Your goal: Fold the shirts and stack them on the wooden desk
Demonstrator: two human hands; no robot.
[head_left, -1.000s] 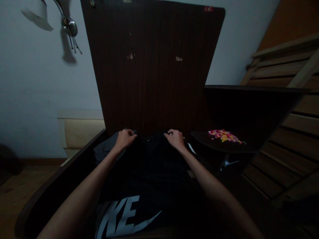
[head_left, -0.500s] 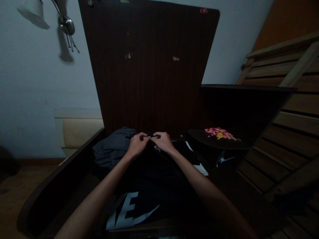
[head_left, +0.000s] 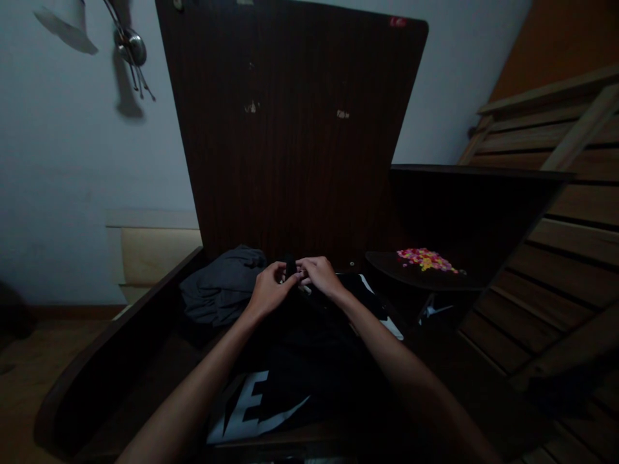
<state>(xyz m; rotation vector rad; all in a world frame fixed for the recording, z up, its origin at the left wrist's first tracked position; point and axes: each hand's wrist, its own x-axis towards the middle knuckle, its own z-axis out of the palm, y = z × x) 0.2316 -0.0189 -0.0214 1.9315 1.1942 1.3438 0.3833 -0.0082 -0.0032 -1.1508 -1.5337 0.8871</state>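
Observation:
A black garment (head_left: 300, 361) with a white letter and swoosh print lies spread over the dark desk in front of me. At its far end my left hand (head_left: 274, 283) is closed, thumb against fingers, on a bunched fold of black cloth that stands up between the hands. My right hand (head_left: 316, 276) pinches the same fold from the other side, its fingertips meeting the left thumb. Whether the fold belongs to the printed garment cannot be made out in the dim light. A crumpled dark grey cloth (head_left: 222, 287) lies just left of my left hand.
Behind the hands rises a dark wooden panel (head_left: 294, 142). A raised side board (head_left: 116, 348) borders the left. Right of the hands lies a black-and-white item (head_left: 394, 327). Small colourful pieces (head_left: 428, 259) cover a corner shelf (head_left: 387, 263), with wooden slats (head_left: 580, 232) beyond.
My left hand has shifted slightly right and down, its thumb reaching toward the right fingers. More of the black fold now shows above and between the hands.

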